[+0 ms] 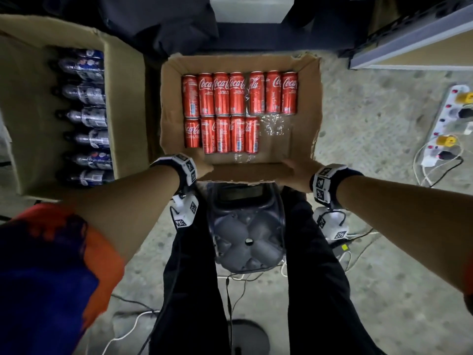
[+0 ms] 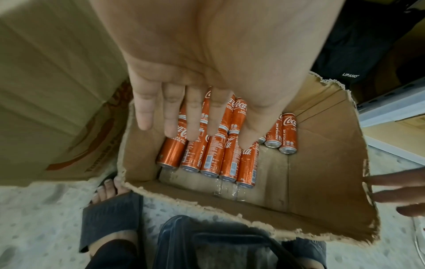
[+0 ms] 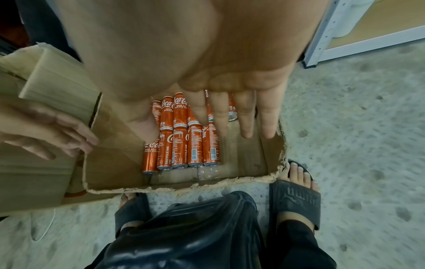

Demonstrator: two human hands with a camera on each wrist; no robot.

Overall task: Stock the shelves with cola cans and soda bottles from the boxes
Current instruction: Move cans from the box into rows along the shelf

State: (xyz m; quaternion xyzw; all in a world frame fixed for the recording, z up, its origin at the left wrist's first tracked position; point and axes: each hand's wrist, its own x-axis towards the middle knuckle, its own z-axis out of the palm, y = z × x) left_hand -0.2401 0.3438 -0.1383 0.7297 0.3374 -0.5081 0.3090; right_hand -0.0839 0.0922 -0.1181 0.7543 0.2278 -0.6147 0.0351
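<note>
Both hands (image 1: 202, 166) flat, fingers straight, over can box (image 1: 307, 119).

cola cans (image 1: 231, 98): glossy red metal | box (image 1: 304, 111): matt brown cardboard (ragged rim) | floor (image 1: 371, 149): rough speckled concrete

The red cola cans (image 1: 239, 111) lying in the open cardboard box (image 1: 305, 119) carried the white script "Coca-Cola". In the wrist views several cans (image 2: 208, 156) also read "RECYCLE ME" along their sides, and "RASA ASLI KURANG GULA" stood under the logo on the can (image 3: 150, 154) nearest the box's left wall. Beyond the box's far right corner, a dark bag (image 2: 352, 60) bore "LIPANO". The slipper (image 3: 295, 200) beside the box's near right corner showed an embossed "PUMA".
</note>
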